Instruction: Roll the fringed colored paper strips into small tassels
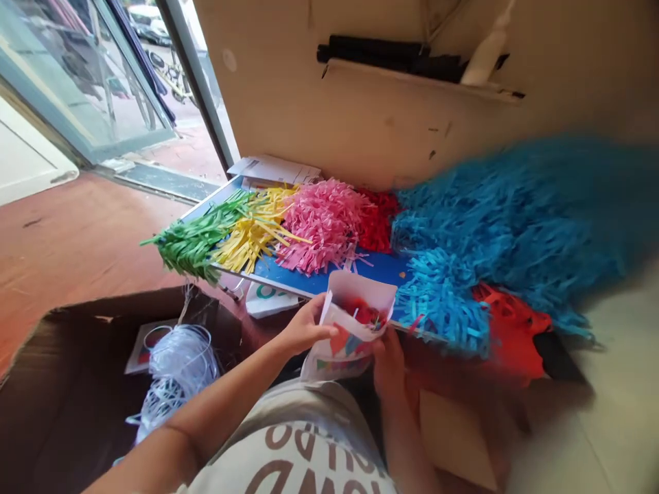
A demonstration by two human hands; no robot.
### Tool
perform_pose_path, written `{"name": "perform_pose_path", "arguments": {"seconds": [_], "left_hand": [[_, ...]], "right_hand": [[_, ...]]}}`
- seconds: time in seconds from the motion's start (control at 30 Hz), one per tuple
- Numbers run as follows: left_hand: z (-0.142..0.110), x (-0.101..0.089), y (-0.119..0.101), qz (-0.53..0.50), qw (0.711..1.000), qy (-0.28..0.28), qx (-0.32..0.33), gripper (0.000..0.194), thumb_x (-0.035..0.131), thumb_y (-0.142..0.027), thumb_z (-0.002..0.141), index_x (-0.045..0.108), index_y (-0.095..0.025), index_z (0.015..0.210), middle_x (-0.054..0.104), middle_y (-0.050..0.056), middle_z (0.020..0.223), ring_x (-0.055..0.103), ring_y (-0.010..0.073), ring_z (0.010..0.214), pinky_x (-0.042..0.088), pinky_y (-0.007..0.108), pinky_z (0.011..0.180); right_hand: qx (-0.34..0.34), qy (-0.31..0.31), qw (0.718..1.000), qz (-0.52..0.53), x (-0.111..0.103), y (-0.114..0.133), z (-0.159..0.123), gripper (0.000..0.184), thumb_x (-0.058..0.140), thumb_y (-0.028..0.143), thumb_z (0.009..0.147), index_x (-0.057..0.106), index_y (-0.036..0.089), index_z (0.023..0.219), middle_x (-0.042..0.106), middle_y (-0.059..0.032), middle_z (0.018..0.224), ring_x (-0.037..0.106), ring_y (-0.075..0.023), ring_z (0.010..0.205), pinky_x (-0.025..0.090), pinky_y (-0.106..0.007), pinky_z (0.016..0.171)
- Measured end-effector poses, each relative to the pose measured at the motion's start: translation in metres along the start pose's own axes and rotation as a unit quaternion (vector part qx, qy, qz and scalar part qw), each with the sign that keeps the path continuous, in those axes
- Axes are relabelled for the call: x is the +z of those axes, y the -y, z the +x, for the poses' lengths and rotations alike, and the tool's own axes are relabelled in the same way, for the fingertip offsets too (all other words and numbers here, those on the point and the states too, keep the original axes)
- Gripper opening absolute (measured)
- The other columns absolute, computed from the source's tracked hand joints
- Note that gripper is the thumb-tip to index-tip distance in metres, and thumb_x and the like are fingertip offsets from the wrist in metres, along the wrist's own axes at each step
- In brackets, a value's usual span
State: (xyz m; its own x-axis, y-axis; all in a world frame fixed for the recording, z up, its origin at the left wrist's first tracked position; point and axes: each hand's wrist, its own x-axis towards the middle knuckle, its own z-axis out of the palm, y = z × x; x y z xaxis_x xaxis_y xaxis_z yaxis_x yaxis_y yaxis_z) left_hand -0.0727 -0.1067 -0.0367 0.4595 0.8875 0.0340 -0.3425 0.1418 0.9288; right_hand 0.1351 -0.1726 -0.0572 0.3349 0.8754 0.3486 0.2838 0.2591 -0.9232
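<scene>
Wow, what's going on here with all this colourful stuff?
A person has a white paper bag between their left hand and right hand, with red paper scraps visible inside. Just beyond, heaps of cut paper strips in green, yellow, pink, and blue lie on and beside a blue board. To the left, an open cardboard box holds loops of white cord.

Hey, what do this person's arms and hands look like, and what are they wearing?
The left hand and right hand are bare, with no gloves, and no watch or bracelet shows on either wrist. The left arm shows no sleeve. The person wears a pale cream shirt printed with large brown letters.
</scene>
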Motion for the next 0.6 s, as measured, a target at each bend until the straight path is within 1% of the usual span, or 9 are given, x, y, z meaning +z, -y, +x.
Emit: {"name": "perform_pose_path", "arguments": {"seconds": [0.07, 0.1, 0.27, 0.33, 0.4, 0.43, 0.5, 0.57, 0.6], "left_hand": [[0.002, -0.004, 0.010, 0.002, 0.998, -0.055, -0.013, 0.073, 0.091, -0.054, 0.053, 0.064, -0.017, 0.110, 0.070, 0.004, 0.094, 0.064, 0.0182, 0.081, 0.049, 0.027, 0.076], [0.005, -0.006, 0.015, 0.015, 0.998, -0.065, -0.021, 0.070, 0.090, -0.057, 0.054, 0.065, -0.016, 0.106, 0.070, 0.004, 0.091, 0.063, 0.0182, 0.080, 0.049, 0.027, 0.076], [0.014, -0.003, 0.028, 0.094, 0.993, -0.057, -0.041, 0.059, 0.075, -0.064, 0.072, 0.073, -0.012, 0.100, 0.072, 0.009, 0.097, 0.063, 0.0233, 0.092, 0.048, 0.032, 0.085], [0.013, 0.001, 0.032, 0.079, 0.993, -0.078, -0.036, 0.060, 0.074, -0.065, 0.073, 0.073, -0.013, 0.104, 0.072, 0.010, 0.102, 0.064, 0.0242, 0.096, 0.047, 0.033, 0.089], [0.008, 0.003, 0.038, 0.031, 0.996, -0.079, -0.039, 0.069, 0.073, -0.069, 0.070, 0.071, -0.014, 0.111, 0.072, 0.010, 0.106, 0.065, 0.0244, 0.097, 0.048, 0.033, 0.090], [0.004, 0.004, 0.043, 0.006, 0.997, -0.060, -0.048, 0.075, 0.072, -0.073, 0.069, 0.069, -0.014, 0.115, 0.072, 0.011, 0.108, 0.065, 0.0244, 0.097, 0.048, 0.033, 0.089], [-0.006, 0.003, 0.054, -0.015, 0.997, 0.014, -0.075, 0.084, 0.067, -0.079, 0.069, 0.066, -0.014, 0.121, 0.071, 0.012, 0.110, 0.065, 0.0244, 0.096, 0.049, 0.033, 0.087], [-0.017, 0.003, 0.065, 0.015, 0.992, 0.084, -0.095, 0.084, 0.061, -0.082, 0.072, 0.067, -0.013, 0.119, 0.071, 0.011, 0.108, 0.065, 0.0238, 0.096, 0.049, 0.033, 0.086], [-0.021, 0.004, 0.069, 0.040, 0.989, 0.107, -0.098, 0.082, 0.059, -0.081, 0.073, 0.068, -0.013, 0.118, 0.071, 0.011, 0.107, 0.064, 0.0236, 0.096, 0.049, 0.032, 0.086]], "right_hand": [[0.021, 0.027, 0.999, -0.004, 0.009, -0.003, -0.015, 0.047, 0.053, 0.058, 0.090, 0.067, 0.019, 0.111, 0.075, -0.0096, 0.102, 0.070, -0.0251, 0.090, 0.055, -0.035, 0.077], [0.025, 0.025, 0.999, -0.016, 0.011, -0.004, -0.017, 0.046, 0.054, 0.058, 0.089, 0.068, 0.018, 0.107, 0.076, -0.0095, 0.099, 0.070, -0.0251, 0.087, 0.055, -0.034, 0.075], [0.055, -0.044, 0.989, -0.133, 0.002, -0.017, -0.009, 0.051, 0.055, 0.065, 0.085, 0.067, 0.016, 0.094, 0.075, -0.0141, 0.086, 0.071, -0.0280, 0.080, 0.054, -0.034, 0.068], [0.065, -0.051, 0.986, -0.148, 0.000, -0.028, -0.010, 0.055, 0.052, 0.067, 0.086, 0.067, 0.015, 0.096, 0.074, -0.0160, 0.088, 0.071, -0.0292, 0.083, 0.054, -0.035, 0.070], [0.078, -0.047, 0.986, -0.142, -0.002, -0.039, -0.017, 0.053, 0.051, 0.065, 0.088, 0.065, 0.015, 0.099, 0.074, -0.0157, 0.091, 0.070, -0.0283, 0.085, 0.054, -0.035, 0.072], [0.085, -0.052, 0.985, -0.138, -0.004, -0.044, -0.021, 0.051, 0.051, 0.063, 0.089, 0.064, 0.015, 0.101, 0.074, -0.0148, 0.091, 0.070, -0.0274, 0.084, 0.054, -0.035, 0.072], [0.092, -0.061, 0.985, -0.132, -0.008, -0.049, -0.029, 0.046, 0.045, 0.057, 0.095, 0.062, 0.017, 0.109, 0.072, -0.0138, 0.095, 0.069, -0.0259, 0.084, 0.055, -0.035, 0.071], [0.074, -0.015, 0.989, -0.129, -0.016, -0.048, -0.032, 0.046, 0.034, 0.052, 0.101, 0.058, 0.018, 0.121, 0.069, -0.0149, 0.106, 0.068, -0.0260, 0.090, 0.056, -0.038, 0.073], [0.060, 0.031, 0.989, -0.128, -0.021, -0.044, -0.030, 0.046, 0.032, 0.050, 0.102, 0.057, 0.019, 0.125, 0.067, -0.0148, 0.112, 0.067, -0.0257, 0.094, 0.057, -0.040, 0.075]]}}
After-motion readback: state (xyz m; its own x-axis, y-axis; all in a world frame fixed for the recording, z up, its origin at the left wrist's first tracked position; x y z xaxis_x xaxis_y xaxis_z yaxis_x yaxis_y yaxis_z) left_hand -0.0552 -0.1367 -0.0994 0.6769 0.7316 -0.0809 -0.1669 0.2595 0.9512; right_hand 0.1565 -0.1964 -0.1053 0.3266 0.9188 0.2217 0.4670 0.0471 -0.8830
